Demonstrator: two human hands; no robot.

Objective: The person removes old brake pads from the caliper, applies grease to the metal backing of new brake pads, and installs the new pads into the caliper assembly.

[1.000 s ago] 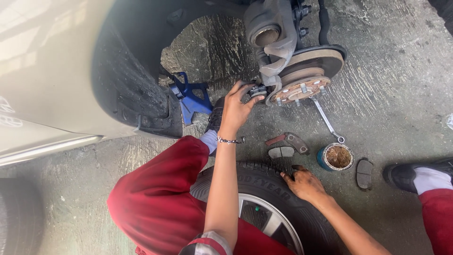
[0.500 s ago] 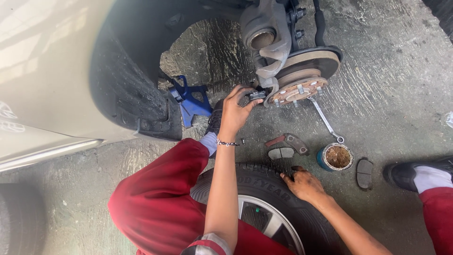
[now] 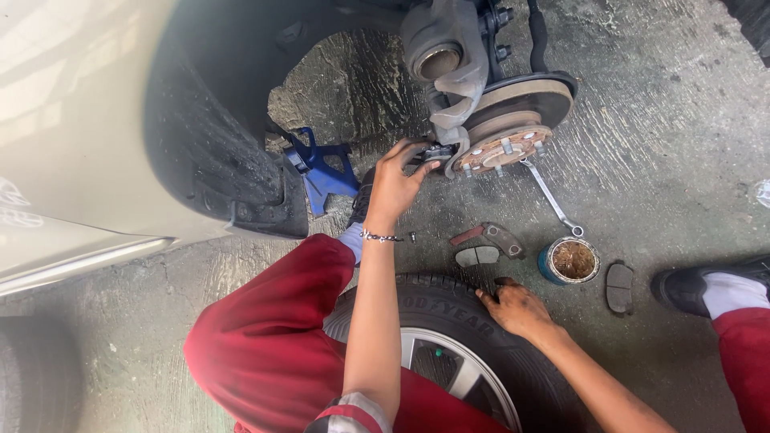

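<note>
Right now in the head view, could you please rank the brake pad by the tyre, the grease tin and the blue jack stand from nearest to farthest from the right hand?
From the right hand:
1. Brake pad, just above it.
2. Grease tin, up and to its right.
3. Blue jack stand, far upper left under the car.

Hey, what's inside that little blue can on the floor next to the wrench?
The blue can stands open, showing a brownish, greasy-looking filling nearly up to its rim. What lies beneath that surface is covered. A wrench lies just behind it, and a brake pad beside it.
</note>
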